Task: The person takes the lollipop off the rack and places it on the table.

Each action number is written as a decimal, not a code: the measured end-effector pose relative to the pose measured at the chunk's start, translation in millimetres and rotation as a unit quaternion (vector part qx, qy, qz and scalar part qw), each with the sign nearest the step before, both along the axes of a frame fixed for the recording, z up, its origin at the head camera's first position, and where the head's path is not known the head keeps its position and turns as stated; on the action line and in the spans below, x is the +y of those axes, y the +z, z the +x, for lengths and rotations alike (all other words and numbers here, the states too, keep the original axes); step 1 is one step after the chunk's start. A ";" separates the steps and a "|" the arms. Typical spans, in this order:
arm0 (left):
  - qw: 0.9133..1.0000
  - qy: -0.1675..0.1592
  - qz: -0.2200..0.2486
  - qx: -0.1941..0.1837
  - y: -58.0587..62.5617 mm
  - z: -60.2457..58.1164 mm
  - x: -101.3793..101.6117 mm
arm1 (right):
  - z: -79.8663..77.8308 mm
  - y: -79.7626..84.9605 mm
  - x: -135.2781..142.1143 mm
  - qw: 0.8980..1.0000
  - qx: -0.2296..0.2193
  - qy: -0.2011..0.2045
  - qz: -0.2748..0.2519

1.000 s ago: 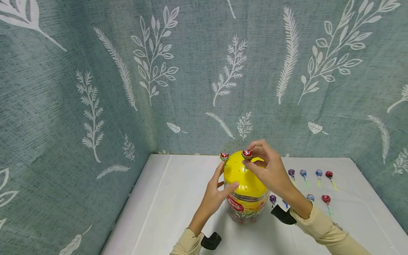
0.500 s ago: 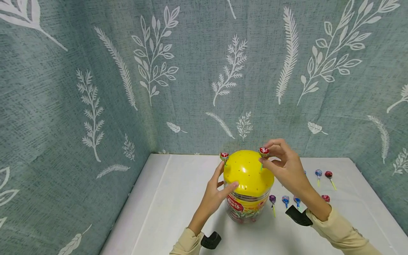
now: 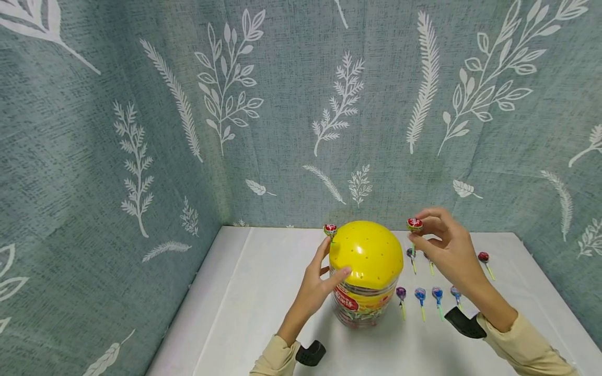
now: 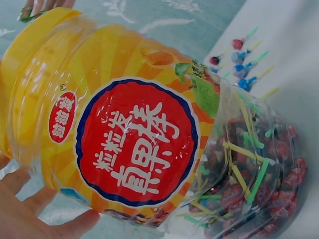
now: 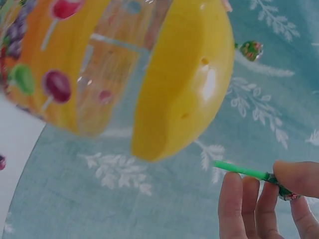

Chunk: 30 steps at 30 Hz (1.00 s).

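Observation:
A clear plastic candy jar with a printed label stands upright on the table, several wrapped lollipops showing inside it. Its domed yellow lid has small holes. My left hand holds the jar at the lid's left side, thumb across the front. Beside the left fingertips, a red-and-green lollipop stands up from the lid's left edge. To the right of the lid, my right hand pinches another red-and-green lollipop, candy end up. Its green stick points away from the fingers in the right wrist view.
Right of the jar, several lollipops lie in two rows on the white table, among them a purple one, a blue one and a red one. A patterned cloth hangs behind and at the left.
My right hand has moved right with its lollipop, from over the lid to beside it above the table. The left hand and the jar have stayed in place.

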<state>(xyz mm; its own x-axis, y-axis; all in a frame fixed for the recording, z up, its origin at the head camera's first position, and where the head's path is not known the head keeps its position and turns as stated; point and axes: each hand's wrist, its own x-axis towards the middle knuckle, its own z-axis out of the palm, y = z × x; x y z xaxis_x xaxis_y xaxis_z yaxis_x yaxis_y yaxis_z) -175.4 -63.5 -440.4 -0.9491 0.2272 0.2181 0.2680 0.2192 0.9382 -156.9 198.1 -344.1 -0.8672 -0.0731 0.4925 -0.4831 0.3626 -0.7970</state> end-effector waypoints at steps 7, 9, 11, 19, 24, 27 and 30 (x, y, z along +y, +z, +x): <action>1.000 -0.002 0.002 0.000 -0.5 0.3 -0.3 | 3.3 -7.6 20.1 1.000 -0.007 -0.021 0.010; 1.000 -0.003 0.003 0.002 -1.0 -0.1 -0.1 | 4.2 -10.4 26.4 0.999 -0.009 -0.027 0.017; 1.000 -0.002 0.004 0.001 -0.9 -0.3 0.2 | 5.2 -13.3 32.7 0.999 -0.019 -0.038 0.023; 1.000 0.002 0.001 -0.001 -1.5 -0.4 1.2 | 10.5 -28.4 58.6 0.995 -0.039 -0.072 0.064; 1.000 0.003 0.001 0.002 -2.3 -0.6 1.3 | 15.5 -36.8 74.3 0.991 -0.043 -0.093 0.090; 1.000 0.003 0.000 0.003 -2.4 -0.6 1.5 | 17.9 -41.8 84.3 0.989 -0.052 -0.101 0.094; 1.000 0.003 -0.001 0.006 -1.6 -0.2 1.7 | 19.0 -47.3 94.9 0.988 -0.062 -0.106 0.093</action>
<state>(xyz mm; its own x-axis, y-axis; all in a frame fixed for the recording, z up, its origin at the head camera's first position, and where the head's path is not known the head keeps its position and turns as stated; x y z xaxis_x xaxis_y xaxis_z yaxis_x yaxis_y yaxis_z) -175.6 -61.8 -442.0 -0.9478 0.2227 0.2284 0.2775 0.2226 0.9346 -137.9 293.0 -391.4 -0.9257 0.0371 0.3765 -0.2835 0.5910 -0.7552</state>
